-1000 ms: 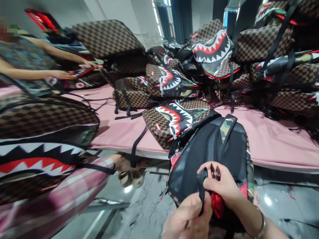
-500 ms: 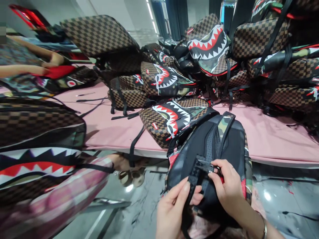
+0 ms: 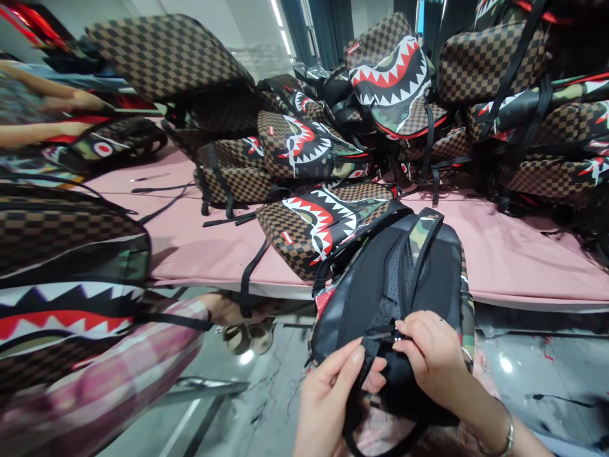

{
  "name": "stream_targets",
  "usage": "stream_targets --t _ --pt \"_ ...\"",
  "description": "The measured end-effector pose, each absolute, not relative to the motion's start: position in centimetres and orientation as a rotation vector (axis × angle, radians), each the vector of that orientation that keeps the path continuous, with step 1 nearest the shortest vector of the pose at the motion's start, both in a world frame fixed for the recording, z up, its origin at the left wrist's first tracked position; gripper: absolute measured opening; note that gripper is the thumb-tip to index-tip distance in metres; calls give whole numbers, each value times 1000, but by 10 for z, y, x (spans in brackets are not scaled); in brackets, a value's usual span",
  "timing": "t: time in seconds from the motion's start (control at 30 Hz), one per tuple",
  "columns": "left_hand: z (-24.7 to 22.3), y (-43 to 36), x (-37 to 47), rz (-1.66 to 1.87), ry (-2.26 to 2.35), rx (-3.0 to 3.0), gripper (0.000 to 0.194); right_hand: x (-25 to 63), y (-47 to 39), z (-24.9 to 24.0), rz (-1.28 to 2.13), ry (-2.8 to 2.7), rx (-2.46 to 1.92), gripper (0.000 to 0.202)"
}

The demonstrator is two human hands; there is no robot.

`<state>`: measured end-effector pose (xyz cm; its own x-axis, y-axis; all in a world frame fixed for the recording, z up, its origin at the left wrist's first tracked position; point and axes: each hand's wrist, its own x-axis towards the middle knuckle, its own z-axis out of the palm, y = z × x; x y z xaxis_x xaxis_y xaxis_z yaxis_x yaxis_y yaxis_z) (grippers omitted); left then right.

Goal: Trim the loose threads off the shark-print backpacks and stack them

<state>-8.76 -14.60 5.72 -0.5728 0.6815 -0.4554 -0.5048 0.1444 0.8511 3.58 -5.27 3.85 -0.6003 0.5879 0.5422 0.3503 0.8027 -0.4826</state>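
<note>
A backpack point(image 3: 354, 301) with a black padded back panel leans against the table edge in front of me, its back turned up. My left hand point(image 3: 333, 387) pinches a black webbing strap point(image 3: 368, 355) of this bag between thumb and fingers. Beside it, my right hand point(image 3: 431, 358) is closed on a small dark tool with thin pointed blades, which looks like thread snips point(image 3: 383, 331). Its tips lie at the strap, just past my left fingertips; whether they touch it is hard to tell. The handle is mostly hidden by my fingers.
Another shark-mouth backpack point(image 3: 328, 222) lies on the pink table point(image 3: 219, 251) just behind. Piled bags point(image 3: 304, 143) stand farther back. At left, a person's plaid sleeve point(image 3: 137, 362) reaches past a large bag point(image 3: 66, 254); another person's hands point(image 3: 78, 111) work at a bag beyond.
The snips' blades have tilted lower and lie closer to the strap at my left fingers. My view has shifted slightly. The far person's hands have moved on their bag.
</note>
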Motion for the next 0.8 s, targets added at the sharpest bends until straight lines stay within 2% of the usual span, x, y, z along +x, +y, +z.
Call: stream_targets --t 0.27,0.4,0.47,0.57,0.7,0.8 --pt "44 -149 -96 1439 1512 399 37 39 -49 37 593 -2297 -692 21" --pt "41 -150 -118 1284 1453 772 37 57 -53 31 961 -2174 -581 12" --pt "39 -148 -139 1318 1490 934 41 69 -56 23 1145 -2009 -620 9" --pt "26 -135 -183 1454 1697 915 46 90 -58 9 1288 -1717 -910 15" --pt "-5 -100 -244 1367 2068 872 49 128 -50 -11 1408 -1353 -1205 28" --pt "-24 -72 -273 1325 2102 869 50 161 -40 -30 1496 -1168 -1306 36"
